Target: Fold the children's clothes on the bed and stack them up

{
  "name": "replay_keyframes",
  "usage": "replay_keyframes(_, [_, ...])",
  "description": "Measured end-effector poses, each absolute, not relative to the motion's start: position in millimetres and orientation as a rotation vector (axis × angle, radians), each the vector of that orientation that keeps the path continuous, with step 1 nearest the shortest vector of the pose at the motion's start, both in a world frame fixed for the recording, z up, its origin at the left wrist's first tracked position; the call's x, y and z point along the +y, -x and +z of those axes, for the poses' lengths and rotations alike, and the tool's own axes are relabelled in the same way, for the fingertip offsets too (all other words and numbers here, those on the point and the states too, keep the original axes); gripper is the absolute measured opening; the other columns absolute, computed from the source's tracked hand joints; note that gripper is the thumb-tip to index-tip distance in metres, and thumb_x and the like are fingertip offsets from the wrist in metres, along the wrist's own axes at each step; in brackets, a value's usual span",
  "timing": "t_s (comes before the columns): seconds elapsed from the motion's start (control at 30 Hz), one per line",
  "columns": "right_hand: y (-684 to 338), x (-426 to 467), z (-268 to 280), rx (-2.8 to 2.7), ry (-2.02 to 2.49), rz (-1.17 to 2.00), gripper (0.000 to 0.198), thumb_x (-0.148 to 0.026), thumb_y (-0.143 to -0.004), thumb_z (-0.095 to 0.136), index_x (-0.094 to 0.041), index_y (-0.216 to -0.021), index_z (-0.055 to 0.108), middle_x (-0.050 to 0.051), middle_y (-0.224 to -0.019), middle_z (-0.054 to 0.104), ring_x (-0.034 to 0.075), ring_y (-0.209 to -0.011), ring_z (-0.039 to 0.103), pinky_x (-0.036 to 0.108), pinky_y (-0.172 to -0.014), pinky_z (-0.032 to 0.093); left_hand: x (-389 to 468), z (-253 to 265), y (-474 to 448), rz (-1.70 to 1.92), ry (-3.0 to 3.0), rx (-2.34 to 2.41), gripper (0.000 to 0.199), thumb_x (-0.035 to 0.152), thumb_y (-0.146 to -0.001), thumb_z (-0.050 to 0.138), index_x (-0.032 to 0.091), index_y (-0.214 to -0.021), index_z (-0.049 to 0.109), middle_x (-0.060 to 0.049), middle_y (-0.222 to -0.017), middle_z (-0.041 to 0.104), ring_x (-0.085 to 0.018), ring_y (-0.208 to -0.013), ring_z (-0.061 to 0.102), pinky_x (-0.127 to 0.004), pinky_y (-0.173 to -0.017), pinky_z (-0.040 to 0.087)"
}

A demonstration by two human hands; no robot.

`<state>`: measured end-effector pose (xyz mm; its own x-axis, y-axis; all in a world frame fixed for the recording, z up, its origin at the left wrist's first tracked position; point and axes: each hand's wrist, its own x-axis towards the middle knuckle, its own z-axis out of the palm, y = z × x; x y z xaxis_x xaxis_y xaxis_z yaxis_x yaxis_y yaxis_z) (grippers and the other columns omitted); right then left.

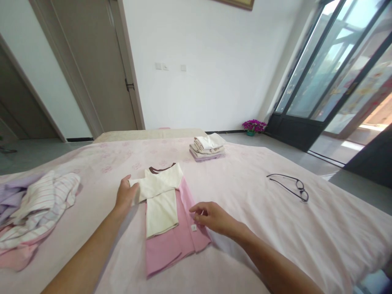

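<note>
A child's long-sleeved shirt [161, 181] lies partly folded on the bed, cream at the shoulders and sleeves, pink on the body, with a dark brown neckline. One cream sleeve [162, 212] is laid down over the pink part. At the shirt's left side, my left hand [125, 194] has the end of the other sleeve between thumb and fingers. Over the folded right edge, close to a small white label [193, 228], is my right hand [208, 216]; its fingers are loosely curved, thumb and forefinger slightly apart, with no cloth visibly gripped.
A pale pink sheet [245, 183] covers the bed. Toward its far edge sits a stack of folded clothes [208, 147]. Rumpled clothes [39, 208] are heaped at left; dark-framed glasses [294, 185] lie at right. Beyond are a door [88, 61] and purple flowers [254, 125].
</note>
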<state>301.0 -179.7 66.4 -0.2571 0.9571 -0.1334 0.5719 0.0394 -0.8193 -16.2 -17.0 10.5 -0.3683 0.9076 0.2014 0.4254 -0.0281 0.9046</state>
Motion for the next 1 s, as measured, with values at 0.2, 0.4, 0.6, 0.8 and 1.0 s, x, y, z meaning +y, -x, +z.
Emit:
replay_keyframes(0.2, [-318,-177,69,-1.907,1.534,1.109,0.024,-0.024,-0.080,0.060,-0.017,-0.098,0.073,0.002,-0.074,0.071,0.013,-0.067,0.061,0.023,-0.063,0.043,-48,34,-24,1.240,-2.483,1.617,0.037,0.023,-0.085,0.058,0.022,-0.122,0.060,-0.011,-0.125,0.060,-0.028,-0.122,0.050,-0.046,-0.108,0.036])
replay_keyframes(0.4, [-320,-187,73,-2.118,1.353,1.378,0.037,-0.023,-0.067,0.073,-0.020,-0.104,0.071,-0.001,-0.084,0.068,0.013,-0.074,0.060,0.020,-0.063,0.043,-66,44,-80,0.828,-2.903,1.020,0.028,0.019,-0.086,0.062,0.024,-0.114,0.066,-0.006,-0.114,0.065,-0.023,-0.115,0.052,-0.039,-0.102,0.038])
replay_keyframes(0.6, [-315,-196,85,-2.608,1.315,0.956,0.042,-0.030,-0.058,0.081,-0.023,-0.099,0.069,-0.003,-0.086,0.064,0.013,-0.074,0.054,0.022,-0.063,0.036,-51,37,-101,0.553,-3.004,1.123,0.020,0.010,-0.088,0.053,0.020,-0.095,0.069,-0.007,-0.092,0.064,-0.021,-0.094,0.055,-0.035,-0.086,0.043])
replay_keyframes(0.8, [-308,-199,81,-2.566,1.315,0.832,0.009,-0.021,-0.074,0.067,-0.021,-0.083,0.069,-0.003,-0.080,0.065,0.010,-0.069,0.053,0.020,-0.063,0.034,-42,38,-100,0.609,-3.023,1.201,0.017,0.012,-0.089,0.052,0.019,-0.091,0.068,-0.007,-0.092,0.064,-0.022,-0.091,0.054,-0.035,-0.083,0.042])
replay_keyframes(1.0, [-296,-202,74,-2.353,1.414,0.939,0.014,-0.025,-0.076,0.066,-0.019,-0.089,0.069,-0.002,-0.080,0.066,0.009,-0.066,0.055,0.019,-0.059,0.034,-40,42,-99,0.658,-3.065,1.230,0.018,0.018,-0.093,0.050,0.018,-0.093,0.068,-0.008,-0.093,0.063,-0.023,-0.092,0.054,-0.036,-0.084,0.041])
